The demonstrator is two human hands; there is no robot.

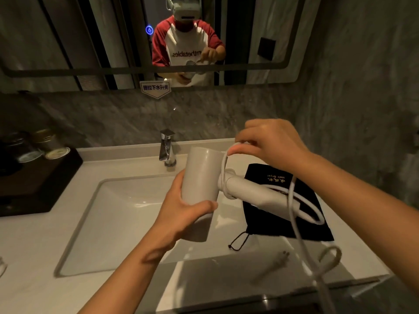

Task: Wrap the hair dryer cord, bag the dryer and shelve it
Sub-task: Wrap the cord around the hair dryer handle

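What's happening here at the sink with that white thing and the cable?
A person is winding up a hair dryer over the sink. The left hand grips the dryer's barrel, while the right hand pinches the white cord and loops it around the joint where the folded handle meets the barrel. Most of the cord hangs loose, and its plug lies on the counter. The black drawstring bag lies flat beside the basin, nothing in it yet.
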